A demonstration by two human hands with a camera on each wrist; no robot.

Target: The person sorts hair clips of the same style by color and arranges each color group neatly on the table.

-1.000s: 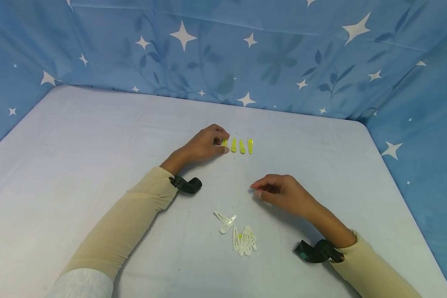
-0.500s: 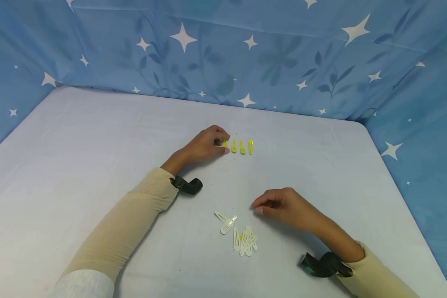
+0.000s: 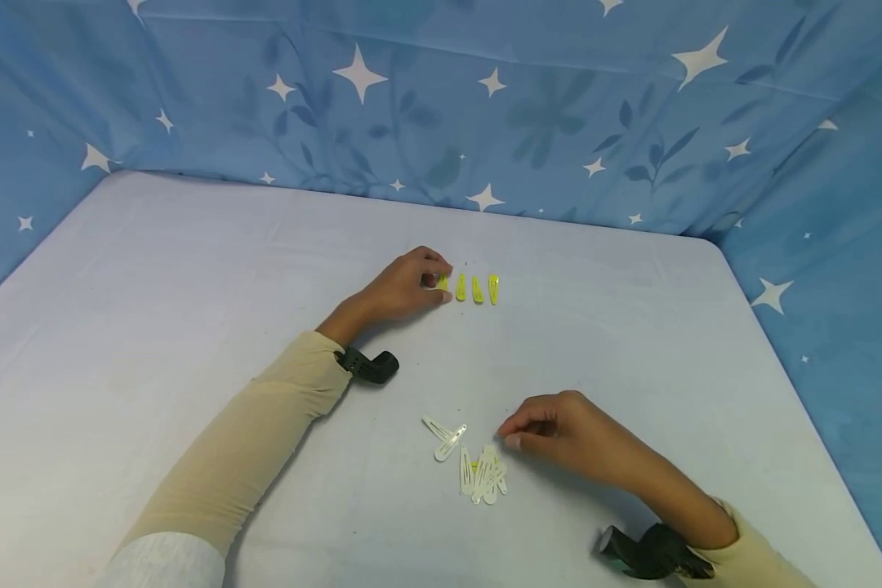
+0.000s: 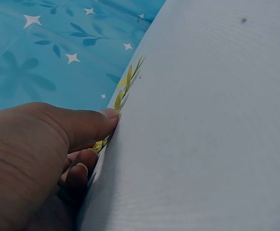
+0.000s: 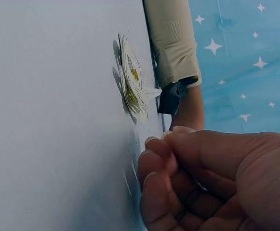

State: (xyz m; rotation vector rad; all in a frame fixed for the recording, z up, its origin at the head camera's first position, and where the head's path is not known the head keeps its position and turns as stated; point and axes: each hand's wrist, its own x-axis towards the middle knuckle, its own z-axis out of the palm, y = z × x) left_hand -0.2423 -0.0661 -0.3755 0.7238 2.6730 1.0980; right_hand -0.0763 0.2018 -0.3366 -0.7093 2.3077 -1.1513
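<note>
Yellow snap hair clips stand in a short row toward the back of the table. My left hand (image 3: pixel 406 286) is at the row's left end, its thumb and fingers about the ends of the leftmost yellow hair clip (image 3: pixel 443 282), which is partly hidden. To its right lie further clips: one hair clip (image 3: pixel 461 287), a second hair clip (image 3: pixel 478 290) and a third hair clip (image 3: pixel 493 289). Nearer lies a loose pile of white hair clips (image 3: pixel 483 478), with bits of yellow among them. My right hand (image 3: pixel 562 429), fingers loosely curled, hovers just right of the pile; nothing shows in it.
Two crossed white hair clips (image 3: pixel 448 441) lie just left of the pile. A white cloth covers the table (image 3: pixel 191 286). Behind and to the right hangs a blue curtain (image 3: pixel 441 98) with white stars. Each wrist carries a black camera mount (image 3: pixel 371 367).
My right hand has come down toward the near side, closer to the pile of white clips. My left hand has stayed at the leftmost yellow clip, and the clips lie as before.
</note>
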